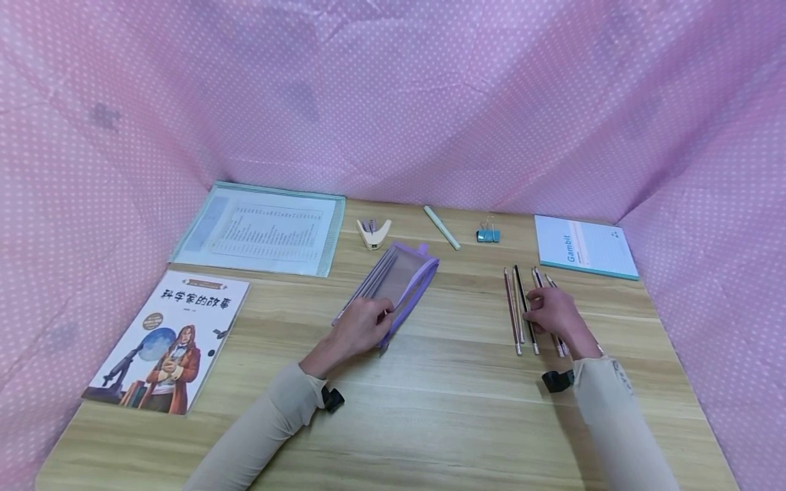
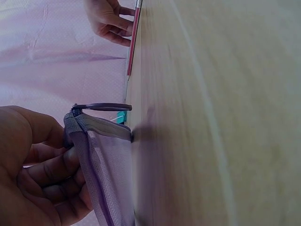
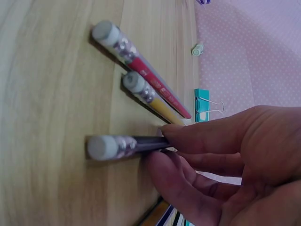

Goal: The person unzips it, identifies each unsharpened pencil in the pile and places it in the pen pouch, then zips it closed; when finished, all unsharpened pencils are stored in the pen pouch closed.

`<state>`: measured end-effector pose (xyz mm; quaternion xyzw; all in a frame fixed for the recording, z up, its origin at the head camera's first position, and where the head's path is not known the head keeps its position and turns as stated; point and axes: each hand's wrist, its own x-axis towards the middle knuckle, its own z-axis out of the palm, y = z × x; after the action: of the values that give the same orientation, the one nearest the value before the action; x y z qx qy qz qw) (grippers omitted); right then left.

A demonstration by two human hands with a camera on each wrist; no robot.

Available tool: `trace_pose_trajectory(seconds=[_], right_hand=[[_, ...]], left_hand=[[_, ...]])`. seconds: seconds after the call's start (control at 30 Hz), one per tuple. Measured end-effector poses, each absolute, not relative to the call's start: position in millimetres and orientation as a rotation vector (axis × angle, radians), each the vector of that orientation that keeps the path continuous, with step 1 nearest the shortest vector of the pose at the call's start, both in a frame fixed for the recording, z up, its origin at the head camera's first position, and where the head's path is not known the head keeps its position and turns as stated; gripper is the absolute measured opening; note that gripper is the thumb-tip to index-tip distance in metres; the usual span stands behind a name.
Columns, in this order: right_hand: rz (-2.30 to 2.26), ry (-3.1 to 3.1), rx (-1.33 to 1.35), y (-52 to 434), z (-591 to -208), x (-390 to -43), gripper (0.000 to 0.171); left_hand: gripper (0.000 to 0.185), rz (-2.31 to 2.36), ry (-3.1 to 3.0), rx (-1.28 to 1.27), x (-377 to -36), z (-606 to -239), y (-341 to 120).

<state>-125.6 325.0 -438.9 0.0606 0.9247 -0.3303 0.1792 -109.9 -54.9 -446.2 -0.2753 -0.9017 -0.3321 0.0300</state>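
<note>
L hand (image 1: 358,329) grips purple pouch (image 1: 402,281); R hand (image 1: 550,310) pinches dark pencil (image 1: 525,308); hands well apart.

**Materials and surfaces on the desk**

The desk (image 1: 430,409) is pale wood with visible grain and a smooth, slightly shiny finish. The pouch (image 1: 399,283) is lilac cloth with a fine, half-transparent mesh side and a woven edge band. The pencils (image 1: 522,310) look like painted wood, glossy, with ribbed metal collars and matt grey rubber ends. The book (image 1: 168,337) near the left edge has a glossy paper cover. The clip (image 1: 488,235) is painted metal with wire handles. The walls (image 1: 430,102) are matt dotted pink cloth.
</note>
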Motion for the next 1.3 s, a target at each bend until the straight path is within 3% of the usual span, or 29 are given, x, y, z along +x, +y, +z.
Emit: trace_pose_trajectory(seconds=[0.47,1.3], right_hand=[[-0.826,2.632,0.201,321,-440,-131,0.046],[-1.326,2.332,0.315,343,-440,-127,0.059]], left_hand=[[0.008,-1.033,-2.788,-0.847,-109,-445,-56],[0.007,-1.011,-2.784,-0.856,-111,-448,-55]])
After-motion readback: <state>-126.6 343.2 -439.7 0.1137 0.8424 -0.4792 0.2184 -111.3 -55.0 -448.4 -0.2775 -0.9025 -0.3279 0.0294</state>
